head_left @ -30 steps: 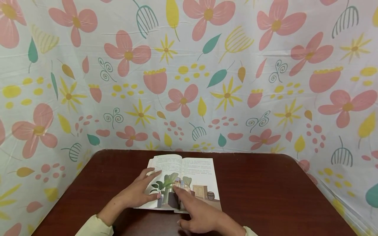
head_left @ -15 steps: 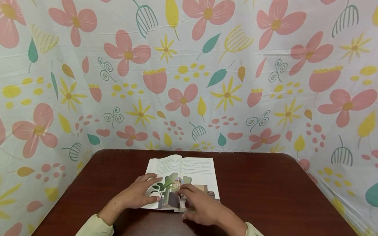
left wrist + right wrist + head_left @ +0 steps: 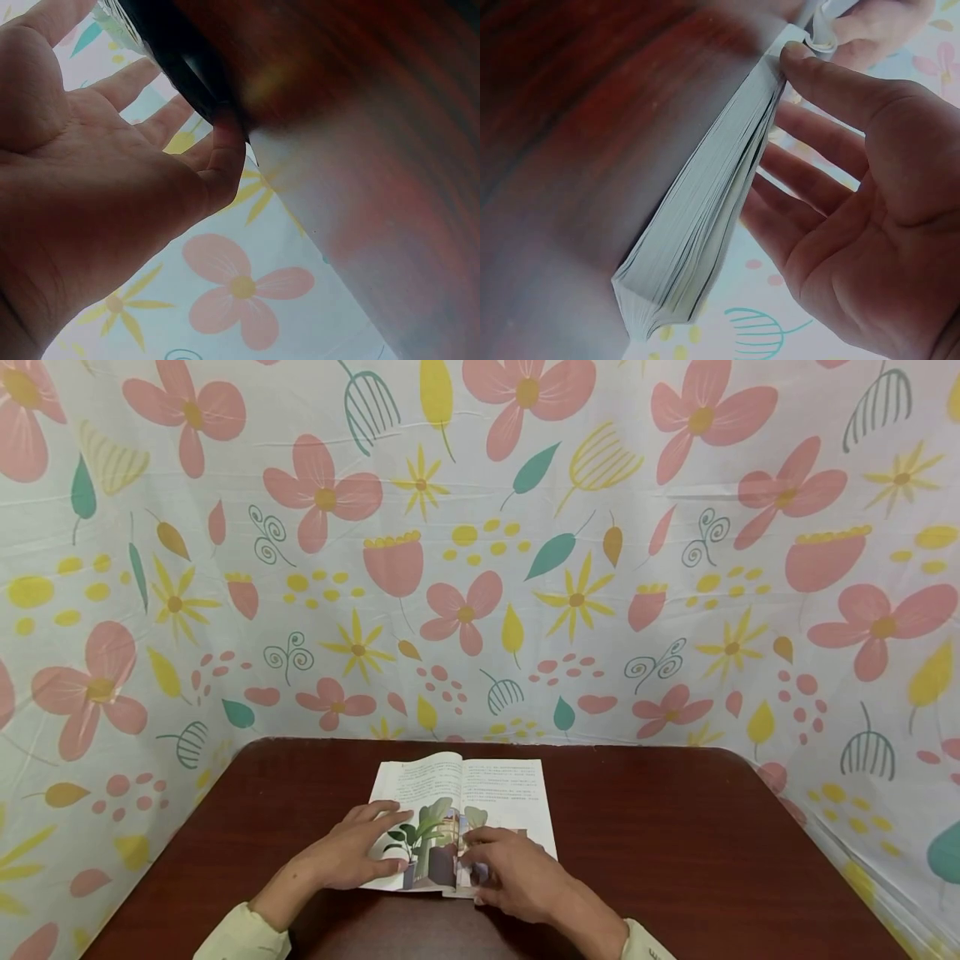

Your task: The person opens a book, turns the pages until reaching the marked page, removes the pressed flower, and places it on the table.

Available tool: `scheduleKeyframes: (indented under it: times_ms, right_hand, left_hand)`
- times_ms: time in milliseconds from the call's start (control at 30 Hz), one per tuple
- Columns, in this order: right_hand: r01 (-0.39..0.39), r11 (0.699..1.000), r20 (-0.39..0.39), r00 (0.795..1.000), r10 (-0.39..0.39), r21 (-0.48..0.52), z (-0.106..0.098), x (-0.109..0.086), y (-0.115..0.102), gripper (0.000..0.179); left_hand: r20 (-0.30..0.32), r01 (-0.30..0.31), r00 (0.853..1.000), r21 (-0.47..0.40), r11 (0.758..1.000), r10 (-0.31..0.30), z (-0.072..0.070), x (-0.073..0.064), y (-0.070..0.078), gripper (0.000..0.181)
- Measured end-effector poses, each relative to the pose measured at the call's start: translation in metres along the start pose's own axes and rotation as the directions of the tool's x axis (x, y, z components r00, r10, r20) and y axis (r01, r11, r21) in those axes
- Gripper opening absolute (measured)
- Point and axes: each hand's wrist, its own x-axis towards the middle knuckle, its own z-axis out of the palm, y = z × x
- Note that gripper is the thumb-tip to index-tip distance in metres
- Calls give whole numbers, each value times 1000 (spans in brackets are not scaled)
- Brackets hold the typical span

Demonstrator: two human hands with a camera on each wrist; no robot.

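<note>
An open book (image 3: 504, 777) lies on the table in the head view, text at the top of both pages and painted potted plants across the lower part. My left hand (image 3: 348, 853) rests on the left page with its fingers spread. My right hand (image 3: 517, 872) touches the right page close to the spine, its fingers slightly bent. In the right wrist view, the book's page block (image 3: 697, 187) shows from its lower edge, and the thumb (image 3: 832, 82) reaches that edge near the spine. The book's edge is dark in the left wrist view, beside the left hand (image 3: 112, 165).
The dark reddish-brown table (image 3: 675, 835) extends to both sides of the book. A white cloth (image 3: 480, 552) printed with pink flowers and yellow and green leaves hangs behind the table and along both sides. Pale sleeves (image 3: 243, 935) cover the forearms.
My right hand has drawn its fingers back from pointing at the spine and shifted slightly right on the right page. The left hand's fingers have slid slightly down the left page.
</note>
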Motion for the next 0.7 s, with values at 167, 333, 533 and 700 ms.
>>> scheduleKeyframes:
  times_ms: [167, 333, 533, 700]
  right_hand:
    - [-1, 1000, 19, 1000, 0, 20, -1, 0, 0, 37]
    - [40, 998, 13, 999, -40, 42, -3, 1, 1, 31]
    - [85, 994, -5, 996, -85, 65, -5, 1, 4, 21]
    - [95, 993, 8, 995, -96, 67, -7, 0, 5, 20]
  left_hand:
    - [4, 9, 1000, 8, 1000, -9, 2, 0, -1, 68]
    - [25, 12, 1000, 5, 1000, -12, 3, 1, -3, 69]
    - [49, 12, 999, -13, 1000, -12, 0, 1, -2, 69]
    - [33, -3, 999, -2, 1000, 4, 1, 0, -2, 69]
